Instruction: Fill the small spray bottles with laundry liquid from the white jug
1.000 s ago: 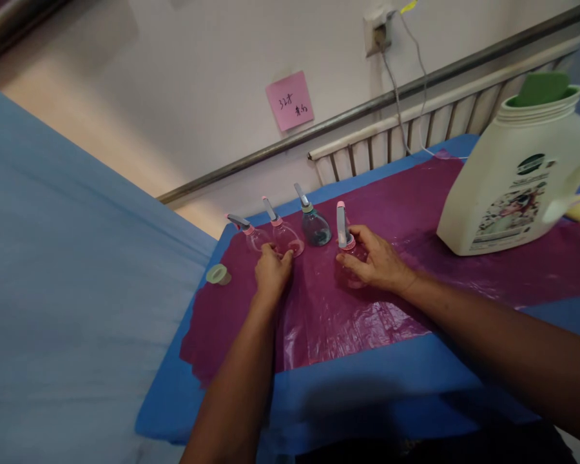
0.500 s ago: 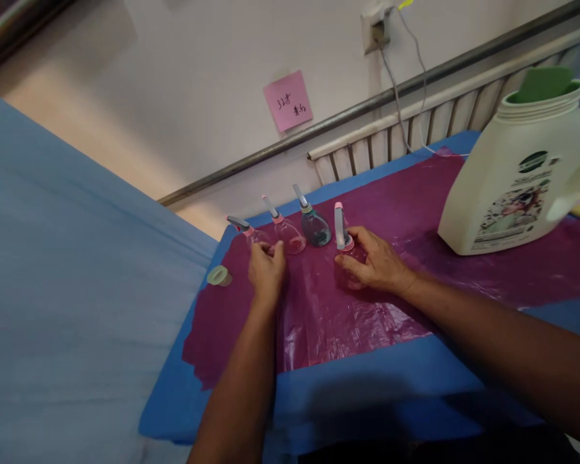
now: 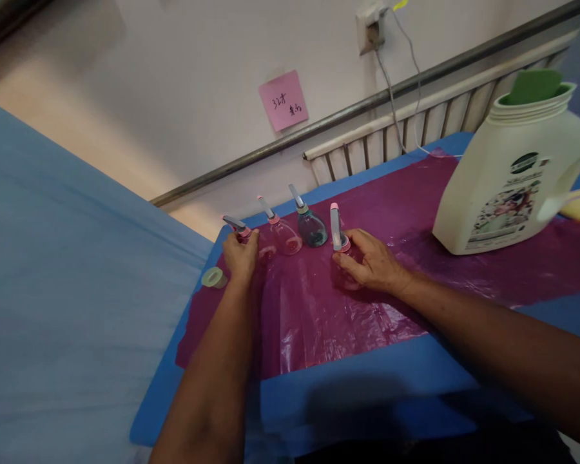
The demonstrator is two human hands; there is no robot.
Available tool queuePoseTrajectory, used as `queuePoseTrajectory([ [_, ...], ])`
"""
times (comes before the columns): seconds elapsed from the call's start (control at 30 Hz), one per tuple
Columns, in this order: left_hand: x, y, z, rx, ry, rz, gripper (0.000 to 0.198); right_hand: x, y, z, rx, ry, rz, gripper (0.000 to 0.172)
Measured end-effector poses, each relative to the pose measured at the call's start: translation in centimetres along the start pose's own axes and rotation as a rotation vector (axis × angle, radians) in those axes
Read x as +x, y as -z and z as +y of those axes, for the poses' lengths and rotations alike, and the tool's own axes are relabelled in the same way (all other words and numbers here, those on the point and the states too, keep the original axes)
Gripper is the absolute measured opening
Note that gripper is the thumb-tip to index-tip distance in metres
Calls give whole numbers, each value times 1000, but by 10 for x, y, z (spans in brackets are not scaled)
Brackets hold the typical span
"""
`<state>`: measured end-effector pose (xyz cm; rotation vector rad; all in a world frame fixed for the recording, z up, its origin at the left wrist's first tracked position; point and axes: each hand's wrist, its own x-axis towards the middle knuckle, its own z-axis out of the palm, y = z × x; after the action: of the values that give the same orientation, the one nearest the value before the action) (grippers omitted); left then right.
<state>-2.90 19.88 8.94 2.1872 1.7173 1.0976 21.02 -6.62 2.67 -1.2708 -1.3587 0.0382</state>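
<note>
Several small clear bottles with grey levered tops stand in a row. My right hand (image 3: 374, 261) is wrapped round the rightmost pink-collared bottle (image 3: 347, 274), which stays upright on the sheet. At the left end, my left hand (image 3: 240, 254) closes round the neck of another pink-collared bottle (image 3: 267, 252), whose lever top leans left. Between the hands are a pink-collared bottle (image 3: 286, 238) and a teal-tinted bottle (image 3: 313, 231). A pale green cup-like cap (image 3: 214, 278) lies just left of my left hand.
A crumpled magenta plastic sheet (image 3: 319, 309) covers much of the blue table (image 3: 348, 399). At the right stands a large cream jug (image 3: 507, 174) with a green piece (image 3: 534, 87) in its mouth. Behind are a white rack (image 3: 381, 138), a cable and a wall; a blue curtain (image 3: 77, 290) hangs left.
My left hand has moved left and up to the neck of the leftmost bottle. My right hand keeps its hold on the rightmost bottle. The view has shifted slightly.
</note>
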Motion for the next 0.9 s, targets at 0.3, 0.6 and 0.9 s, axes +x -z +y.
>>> queuePoseTrajectory([
  [0.3, 2, 1, 0, -109, 0, -25, 24, 1, 2, -4, 2, 10, -10, 11],
  [0.6, -48, 12, 20, -301, 40, 265, 31, 2, 1, -3, -6, -5, -11, 13],
  [0.9, -128, 84, 132, -777, -456, 310, 41, 3, 7, -3, -5, -60, -20, 14],
])
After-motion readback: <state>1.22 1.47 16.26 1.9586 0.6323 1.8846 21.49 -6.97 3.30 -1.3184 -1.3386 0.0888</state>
